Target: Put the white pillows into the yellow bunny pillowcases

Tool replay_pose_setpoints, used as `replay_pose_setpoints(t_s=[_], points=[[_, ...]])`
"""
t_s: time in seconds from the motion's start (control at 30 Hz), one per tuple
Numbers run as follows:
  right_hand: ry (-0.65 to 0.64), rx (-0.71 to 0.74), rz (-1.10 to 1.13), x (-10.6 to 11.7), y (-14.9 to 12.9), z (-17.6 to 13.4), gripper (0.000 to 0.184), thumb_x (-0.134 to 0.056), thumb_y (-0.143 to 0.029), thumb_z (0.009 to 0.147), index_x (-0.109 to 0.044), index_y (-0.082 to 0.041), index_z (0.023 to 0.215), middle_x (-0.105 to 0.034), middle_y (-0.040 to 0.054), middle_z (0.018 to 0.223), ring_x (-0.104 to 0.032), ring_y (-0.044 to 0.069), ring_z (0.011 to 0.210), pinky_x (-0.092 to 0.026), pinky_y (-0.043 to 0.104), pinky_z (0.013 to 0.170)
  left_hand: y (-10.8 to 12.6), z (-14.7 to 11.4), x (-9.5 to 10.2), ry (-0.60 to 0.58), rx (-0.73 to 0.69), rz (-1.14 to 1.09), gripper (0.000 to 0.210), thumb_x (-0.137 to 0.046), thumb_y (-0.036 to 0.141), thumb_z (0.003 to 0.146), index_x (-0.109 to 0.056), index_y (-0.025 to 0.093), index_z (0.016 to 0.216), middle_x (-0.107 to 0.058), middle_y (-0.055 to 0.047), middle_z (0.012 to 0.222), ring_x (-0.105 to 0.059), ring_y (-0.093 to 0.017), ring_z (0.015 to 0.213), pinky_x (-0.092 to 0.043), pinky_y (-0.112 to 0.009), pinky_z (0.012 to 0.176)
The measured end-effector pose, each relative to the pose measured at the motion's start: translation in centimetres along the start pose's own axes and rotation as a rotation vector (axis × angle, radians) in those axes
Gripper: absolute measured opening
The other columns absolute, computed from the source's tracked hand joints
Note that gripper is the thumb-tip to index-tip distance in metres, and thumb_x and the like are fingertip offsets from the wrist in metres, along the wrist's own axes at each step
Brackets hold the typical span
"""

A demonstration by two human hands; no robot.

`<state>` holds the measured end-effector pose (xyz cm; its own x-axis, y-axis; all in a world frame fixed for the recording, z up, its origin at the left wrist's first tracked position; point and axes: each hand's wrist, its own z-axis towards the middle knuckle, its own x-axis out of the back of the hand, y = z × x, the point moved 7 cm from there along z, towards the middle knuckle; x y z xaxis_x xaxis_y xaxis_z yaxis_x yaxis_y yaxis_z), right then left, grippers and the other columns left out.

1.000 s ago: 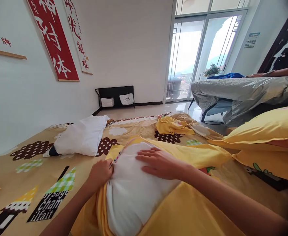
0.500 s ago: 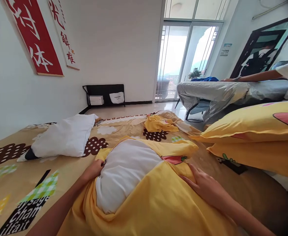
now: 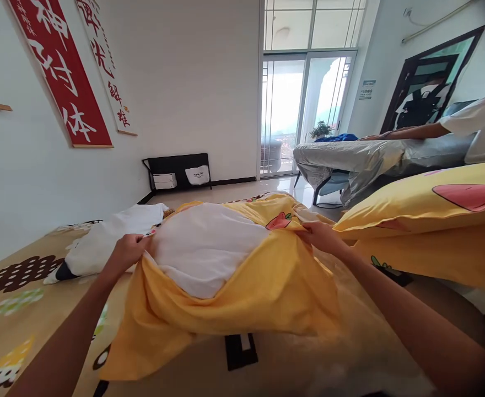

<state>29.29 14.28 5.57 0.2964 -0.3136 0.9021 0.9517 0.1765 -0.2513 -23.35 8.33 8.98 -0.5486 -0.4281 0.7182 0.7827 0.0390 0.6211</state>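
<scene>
A white pillow sits partly inside a yellow pillowcase, held up above a patterned bed sheet. My left hand grips the pillowcase opening at the pillow's left side. My right hand grips the yellow fabric at the right side. The case's loose lower part hangs down toward me.
A second bare white pillow lies at the left on the bed. Two yellow-cased pillows are stacked at the right. Another person's arm rests on a silver-covered table behind. A black rack stands by the far wall.
Both hands moved to the pillowcase edges and lifted the pillow off the bed. The right hand went from lying flat on the yellow fabric to gripping it.
</scene>
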Motion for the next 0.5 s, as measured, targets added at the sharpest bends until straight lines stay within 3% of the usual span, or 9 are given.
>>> replay_pose_setpoints(t_s=[0.07,0.13,0.2,0.27,0.37,0.43,0.5], points=[[0.009,-0.086,-0.090,-1.1,-0.7,0.8,0.029,-0.048,-0.038,0.086,-0.069,-0.019,0.078,-0.070,0.0098,0.081,-0.062,0.022,0.072,-0.038,0.028,0.058,-0.5,-0.9,-2.5,-0.070,-0.045,0.086,0.037,-0.047,0.047,0.074,-0.045,0.020,0.049,-0.044,0.002,0.044,-0.042,-0.014,0.050,-0.025,-0.025,0.051],[0.087,-0.073,-0.098,-1.7,-2.6,0.8,0.023,-0.050,-0.029,0.085,-0.070,-0.019,0.090,-0.070,0.0117,0.091,-0.064,0.025,0.082,-0.042,0.031,0.065,-1.3,-1.9,-5.5,-0.154,-0.138,0.176,0.037,-0.042,0.045,0.078,-0.047,0.020,0.052,-0.054,-0.001,0.052,-0.047,-0.016,0.056,-0.028,-0.026,0.055],[0.202,0.121,0.011,-1.9,-6.2,0.3,0.023,-0.050,-0.023,0.085,-0.068,-0.020,0.100,-0.069,0.0108,0.101,-0.063,0.024,0.091,-0.045,0.033,0.076,-2.2,-2.7,-8.2,-0.224,-0.224,0.222,0.033,-0.038,0.039,0.080,-0.049,0.020,0.056,-0.061,-0.004,0.061,-0.051,-0.017,0.061,-0.030,-0.027,0.059],[0.201,0.416,0.174,-2.5,-10.4,-0.8,0.022,-0.049,-0.029,0.089,-0.066,-0.022,0.102,-0.068,0.0079,0.104,-0.061,0.021,0.097,-0.044,0.033,0.085,-3.2,-3.2,-10.0,-0.263,-0.260,0.219,0.030,-0.038,0.035,0.081,-0.048,0.021,0.058,-0.063,-0.005,0.064,-0.053,-0.018,0.063,-0.033,-0.028,0.062],[-0.028,0.700,0.284,-4.6,-15.1,-2.1,0.027,-0.052,-0.044,0.090,-0.066,-0.023,0.099,-0.068,0.0058,0.101,-0.060,0.019,0.097,-0.043,0.032,0.089,-4.0,-3.5,-10.1,-0.171,-0.282,0.169,0.028,-0.039,0.038,0.085,-0.053,0.021,0.068,-0.064,-0.005,0.073,-0.056,-0.020,0.070,-0.040,-0.030,0.067],[-0.083,0.718,0.256,-5.6,-16.2,-1.9,0.030,-0.051,-0.047,0.090,-0.066,-0.021,0.093,-0.067,0.0069,0.098,-0.059,0.020,0.094,-0.041,0.034,0.090,-3.4,-4.4,-8.8,-0.020,-0.377,0.125,0.027,-0.041,0.040,0.088,-0.056,0.020,0.082,-0.064,-0.008,0.088,-0.057,-0.023,0.086,-0.043,-0.033,0.078],[-0.094,0.664,0.205,-6.3,-16.1,-1.0,0.037,-0.044,-0.047,0.093,-0.064,-0.019,0.081,-0.067,0.0077,0.089,-0.058,0.019,0.087,-0.040,0.033,0.085,-2.4,-6.1,-8.4,-0.039,-0.539,0.082,0.025,-0.040,0.039,0.091,-0.057,0.020,0.090,-0.062,-0.009,0.099,-0.055,-0.023,0.098,-0.042,-0.035,0.087]])
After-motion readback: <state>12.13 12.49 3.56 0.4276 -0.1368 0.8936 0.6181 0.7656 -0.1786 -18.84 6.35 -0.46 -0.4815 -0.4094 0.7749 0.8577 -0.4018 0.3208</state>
